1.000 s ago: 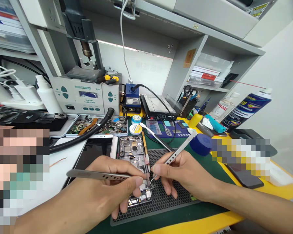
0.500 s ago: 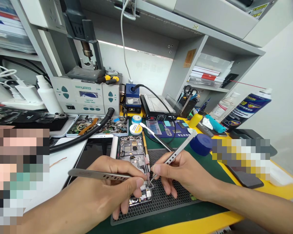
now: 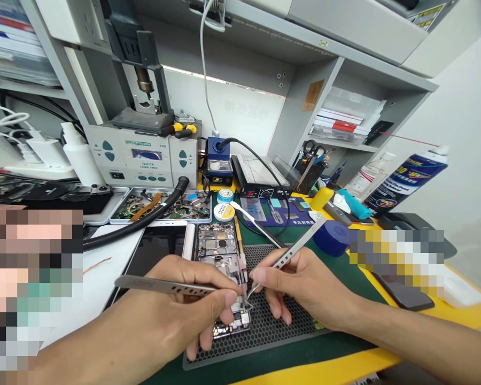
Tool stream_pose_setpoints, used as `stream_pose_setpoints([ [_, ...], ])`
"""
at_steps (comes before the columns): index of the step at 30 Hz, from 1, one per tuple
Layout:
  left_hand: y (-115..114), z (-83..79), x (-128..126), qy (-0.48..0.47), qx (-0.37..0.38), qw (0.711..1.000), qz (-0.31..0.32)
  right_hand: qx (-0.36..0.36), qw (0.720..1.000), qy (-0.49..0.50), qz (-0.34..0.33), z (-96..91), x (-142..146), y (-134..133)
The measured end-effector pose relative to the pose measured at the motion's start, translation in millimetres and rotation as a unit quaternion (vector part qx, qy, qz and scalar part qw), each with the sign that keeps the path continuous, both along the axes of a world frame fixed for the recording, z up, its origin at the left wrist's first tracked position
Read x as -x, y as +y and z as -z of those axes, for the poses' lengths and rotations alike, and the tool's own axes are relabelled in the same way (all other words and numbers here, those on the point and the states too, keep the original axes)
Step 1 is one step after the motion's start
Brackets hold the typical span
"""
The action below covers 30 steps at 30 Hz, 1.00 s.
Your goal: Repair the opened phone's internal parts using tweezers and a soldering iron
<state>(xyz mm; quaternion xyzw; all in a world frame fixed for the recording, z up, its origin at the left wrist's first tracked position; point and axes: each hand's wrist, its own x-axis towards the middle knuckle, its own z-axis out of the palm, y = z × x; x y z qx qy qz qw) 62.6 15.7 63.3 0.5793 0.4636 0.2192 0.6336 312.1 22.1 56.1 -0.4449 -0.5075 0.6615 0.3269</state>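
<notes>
An opened phone (image 3: 219,251) with its inner parts bare lies on a black honeycomb mat (image 3: 276,321). My left hand (image 3: 184,305) is closed around a pair of grey tweezers (image 3: 156,284), its fingers over the phone's lower part. In a pinch, my right hand (image 3: 292,283) holds a second pair of silver tweezers (image 3: 294,251) with a bent tip. Both tips meet near the phone's lower right edge, close to a thin wire-like piece (image 3: 247,305). Whether either tip grips that piece, I cannot tell.
Left of the phone lies a white-framed phone (image 3: 164,243). Behind stand a hot air station (image 3: 144,160) with its black hose (image 3: 144,224) and a tray of circuit boards (image 3: 176,206). A blue round container (image 3: 332,238) and a dark phone (image 3: 404,289) sit to the right.
The view has shifted very slightly. Both hands hold nearly the same pose, with the tweezer tips still at the phone's lower right edge.
</notes>
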Motion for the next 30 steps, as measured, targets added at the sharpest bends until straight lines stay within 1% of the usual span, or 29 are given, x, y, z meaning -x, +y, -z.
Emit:
stream_pose_setpoints([
  [3, 1.1, -2.6, -0.7, -0.001, 0.003, 1.000, 0.012, -0.002, 1.000, 0.014, -0.001, 1.8, -0.1, 0.3],
  [6, 2.8, -5.5, -1.5, -0.016, 0.007, 1.000, 0.008, -0.002, 0.999, 0.033, -0.002, 3.2, 0.7, 0.0],
  [8, 3.8, -4.6, -1.0, -0.023, 0.003, 1.000, 0.007, 0.001, 0.999, 0.040, -0.001, 3.1, 1.5, -0.6],
  [12, 4.3, 0.7, 1.8, -0.026, -0.003, 0.999, 0.021, 0.006, 0.999, 0.034, 0.009, 2.0, 2.2, -1.1],
  [18, 1.8, 1.1, 3.0, -0.017, -0.014, 1.000, 0.019, 0.033, 0.999, 0.020, 0.014, 3.6, 0.5, 0.7],
  [23, 3.9, 5.5, 3.8, -0.003, -0.022, 0.999, 0.028, 0.042, 0.999, 0.010, 0.011, 2.5, -0.1, 1.5],
  [30, 4.0, 2.9, 3.5, 0.001, -0.026, 0.999, 0.042, 0.041, 0.999, 0.002, 0.020, 0.8, 2.3, 1.6],
])
